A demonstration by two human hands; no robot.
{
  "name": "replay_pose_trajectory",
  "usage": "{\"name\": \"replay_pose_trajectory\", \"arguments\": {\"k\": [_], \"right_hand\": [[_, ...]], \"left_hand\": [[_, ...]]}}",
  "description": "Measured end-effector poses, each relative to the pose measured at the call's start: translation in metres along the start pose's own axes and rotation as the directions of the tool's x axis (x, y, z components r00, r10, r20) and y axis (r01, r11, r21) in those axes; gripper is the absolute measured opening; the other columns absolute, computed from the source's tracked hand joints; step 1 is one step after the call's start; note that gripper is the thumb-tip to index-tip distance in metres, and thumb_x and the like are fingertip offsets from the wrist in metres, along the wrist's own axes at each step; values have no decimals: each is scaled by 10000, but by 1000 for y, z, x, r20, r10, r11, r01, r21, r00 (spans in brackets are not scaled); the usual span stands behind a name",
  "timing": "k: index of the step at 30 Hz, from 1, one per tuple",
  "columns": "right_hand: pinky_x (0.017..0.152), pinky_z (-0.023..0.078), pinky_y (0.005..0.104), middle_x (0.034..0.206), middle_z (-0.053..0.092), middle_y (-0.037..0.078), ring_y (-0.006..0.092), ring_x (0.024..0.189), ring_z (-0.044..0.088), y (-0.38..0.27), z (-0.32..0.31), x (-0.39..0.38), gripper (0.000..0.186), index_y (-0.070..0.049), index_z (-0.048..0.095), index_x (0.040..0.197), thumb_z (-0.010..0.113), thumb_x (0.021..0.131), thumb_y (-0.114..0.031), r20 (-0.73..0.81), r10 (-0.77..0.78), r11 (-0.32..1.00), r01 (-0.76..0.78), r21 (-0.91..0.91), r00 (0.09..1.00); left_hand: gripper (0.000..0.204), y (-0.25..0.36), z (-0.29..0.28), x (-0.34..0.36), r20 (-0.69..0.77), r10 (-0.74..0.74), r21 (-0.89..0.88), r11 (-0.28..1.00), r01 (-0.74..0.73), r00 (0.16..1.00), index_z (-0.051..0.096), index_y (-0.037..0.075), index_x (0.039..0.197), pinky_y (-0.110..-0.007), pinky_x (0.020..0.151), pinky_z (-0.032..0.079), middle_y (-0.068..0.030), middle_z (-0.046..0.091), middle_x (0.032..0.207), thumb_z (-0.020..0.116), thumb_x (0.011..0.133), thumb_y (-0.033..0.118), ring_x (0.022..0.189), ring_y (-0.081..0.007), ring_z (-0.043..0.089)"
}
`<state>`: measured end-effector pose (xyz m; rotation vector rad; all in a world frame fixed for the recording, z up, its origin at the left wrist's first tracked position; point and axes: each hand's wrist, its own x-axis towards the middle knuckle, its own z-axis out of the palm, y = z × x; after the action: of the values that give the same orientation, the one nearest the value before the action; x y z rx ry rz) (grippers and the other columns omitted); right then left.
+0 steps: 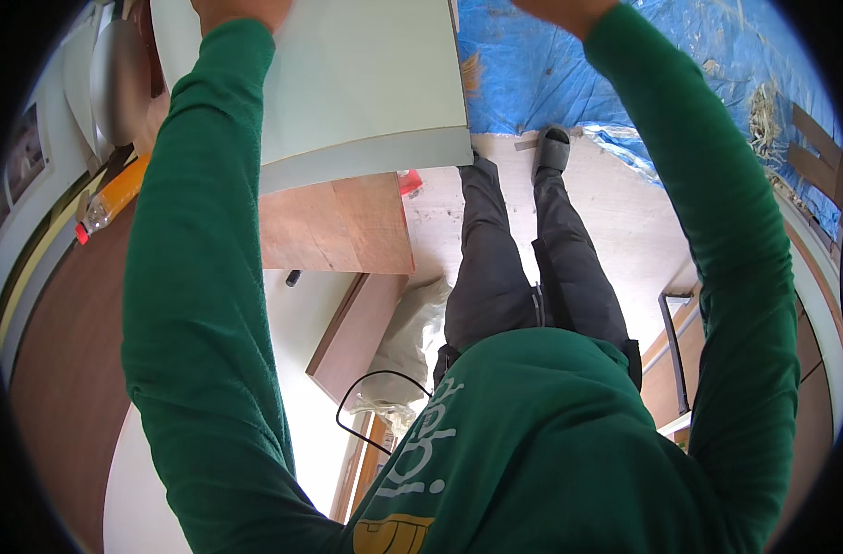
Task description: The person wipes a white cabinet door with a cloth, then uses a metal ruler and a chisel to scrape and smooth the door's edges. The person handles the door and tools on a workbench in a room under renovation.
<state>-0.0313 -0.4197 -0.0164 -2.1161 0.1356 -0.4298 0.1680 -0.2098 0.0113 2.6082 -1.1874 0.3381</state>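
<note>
Both arms, in green sleeves, stretch forward to the far edge of the view. My left hand (pixel 241 11) shows only its wrist and lower part; its fingers are cut off at the upper edge. It lies over or beside a pale greenish-white panel (pixel 375 74) with a light front edge. Likewise, only the wrist and a bit of my right hand (pixel 569 11) show, above a blue plastic sheet (pixel 523 69). What either hand holds or touches is out of the picture.
Below the panel is a wooden board (pixel 338 222). An orange drink bottle (pixel 112 198) with a red cap lies at the left. A whitish sack (pixel 412 332) and a black cable loop (pixel 347 392) are beside my legs. Cardboard pieces (pixel 818 157) lie at the far right.
</note>
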Motion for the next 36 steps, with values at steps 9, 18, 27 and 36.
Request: {"name": "replay_pose_trajectory", "arguments": {"k": [9, 18, 27, 36], "right_hand": [[849, 545, 469, 1033, 672, 130, 365, 987, 645, -45, -2, -133, 261, -53, 658, 1082, 681, 824, -12, 365, -143, 978, 188, -89, 920], [737, 513, 442, 934, 617, 122, 334, 869, 598, -60, -9, -144, 327, -21, 646, 1122, 662, 808, 72, 406, -173, 978, 204, -34, 898], [727, 518, 470, 945, 640, 181, 410, 858, 633, -60, -20, -72, 123, -13, 632, 1034, 624, 921, -61, 318, 332, 926, -371, 70, 888], [681, 491, 486, 883, 630, 231, 414, 797, 632, -29, -2, -40, 113, 28, 636, 1005, 583, 982, -69, 65, -89, 989, 96, -109, 994]], "left_hand": [[562, -1, 0, 0, 33, -36, -1, 999, 36, 999, 539, -32, 1449, -449, 1246, 274, -253, 483, 1542, 527, 1047, 360, 1454, -408, 409], [584, 16, -7, 1, 115, -158, -80, 983, 168, 981, 485, -25, 1498, -440, 1278, 222, -238, 413, 1600, 512, 1053, 353, 1508, -386, 338], [588, 9, -8, -2, 103, -120, -63, 990, 127, 987, 491, -29, 1492, -451, 1272, 232, -240, 419, 1596, 513, 1051, 361, 1501, -395, 346], [579, 7, -5, -1, 76, -91, -72, 993, 96, 993, 508, -37, 1475, -450, 1265, 247, -245, 441, 1578, 515, 1050, 355, 1486, -395, 371]]}}
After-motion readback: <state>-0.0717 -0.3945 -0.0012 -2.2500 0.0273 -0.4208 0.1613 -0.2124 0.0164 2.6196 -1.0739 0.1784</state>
